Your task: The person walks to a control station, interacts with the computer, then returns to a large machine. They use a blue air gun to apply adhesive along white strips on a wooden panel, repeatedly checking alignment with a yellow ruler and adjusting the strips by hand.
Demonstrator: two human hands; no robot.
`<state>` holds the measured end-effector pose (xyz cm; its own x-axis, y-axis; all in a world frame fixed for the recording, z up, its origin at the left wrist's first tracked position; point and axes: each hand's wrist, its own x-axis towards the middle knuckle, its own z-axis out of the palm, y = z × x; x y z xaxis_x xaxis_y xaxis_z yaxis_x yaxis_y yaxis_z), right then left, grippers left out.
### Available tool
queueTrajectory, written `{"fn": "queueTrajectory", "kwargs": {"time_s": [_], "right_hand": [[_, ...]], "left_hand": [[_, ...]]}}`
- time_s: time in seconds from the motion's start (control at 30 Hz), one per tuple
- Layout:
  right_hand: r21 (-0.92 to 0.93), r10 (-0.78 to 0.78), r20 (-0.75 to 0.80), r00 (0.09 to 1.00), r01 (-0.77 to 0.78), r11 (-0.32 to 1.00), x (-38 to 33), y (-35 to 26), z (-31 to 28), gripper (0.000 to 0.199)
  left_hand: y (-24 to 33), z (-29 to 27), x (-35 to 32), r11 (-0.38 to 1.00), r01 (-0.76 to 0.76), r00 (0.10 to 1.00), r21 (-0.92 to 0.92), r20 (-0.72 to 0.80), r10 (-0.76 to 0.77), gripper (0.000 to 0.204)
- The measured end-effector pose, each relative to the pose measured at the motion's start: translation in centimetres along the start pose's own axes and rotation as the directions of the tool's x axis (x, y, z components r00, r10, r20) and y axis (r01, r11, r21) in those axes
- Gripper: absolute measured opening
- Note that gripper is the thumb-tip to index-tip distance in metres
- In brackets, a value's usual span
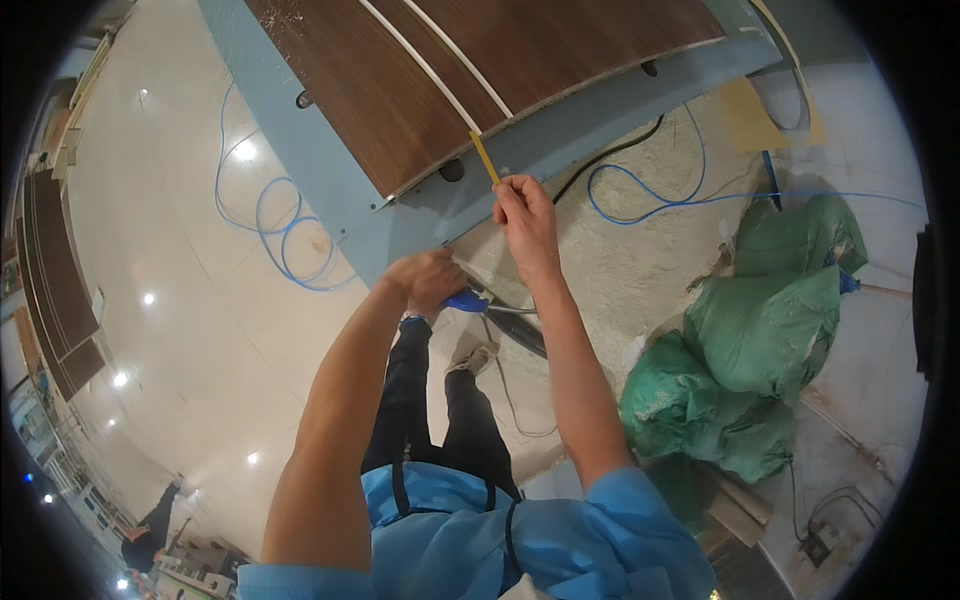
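Observation:
My right hand (526, 222) pinches the near end of a thin, flat yellow strip (485, 159). Its far end reaches the edge of a brown wood-grain panel (370, 110), close to where a white line runs off the panel. The panel lies on a blue-grey table (410, 230) and carries two long, pale parallel lines. At the table's near edge my left hand (428, 281) is closed around a blue tool (465, 300), mostly hidden by the fingers. Whether the tool joins the thin cord beside it, I cannot tell.
Blue hoses lie looped on the floor left (290, 235) and right (640, 205) of the table. Pale dust covers the floor beneath the right arm. Green sacks (765, 320) are heaped at the right. More brown panels (60, 290) stand far left.

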<state>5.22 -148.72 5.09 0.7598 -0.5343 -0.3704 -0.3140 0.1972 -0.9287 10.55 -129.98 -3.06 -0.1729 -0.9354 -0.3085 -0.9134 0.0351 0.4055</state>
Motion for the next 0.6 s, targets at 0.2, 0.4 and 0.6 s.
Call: {"fn": "queueTrajectory", "kwargs": {"time_s": [0.2,0.4,0.6], "right_hand": [[-0.240,-0.049,-0.033,0.998,0.040,0.970,0.5,-0.8,-0.3,0.032],[-0.544,-0.241,0.065,0.968,0.237,0.805,1.3,-0.4,-0.9,0.037],[-0.809,-0.352,0.242,0.904,0.389,0.440,1.7,-1.4,-1.7,0.048]], "left_hand": [[0.2,-0.3,0.0,0.995,-0.014,1.000,0.096,-0.007,0.015,0.015],[0.1,0.4,0.1,0.999,0.010,0.999,0.052,-0.031,-0.009,0.010],[0.1,0.3,0.2,0.999,0.001,1.000,0.041,-0.030,0.001,0.029]]}}
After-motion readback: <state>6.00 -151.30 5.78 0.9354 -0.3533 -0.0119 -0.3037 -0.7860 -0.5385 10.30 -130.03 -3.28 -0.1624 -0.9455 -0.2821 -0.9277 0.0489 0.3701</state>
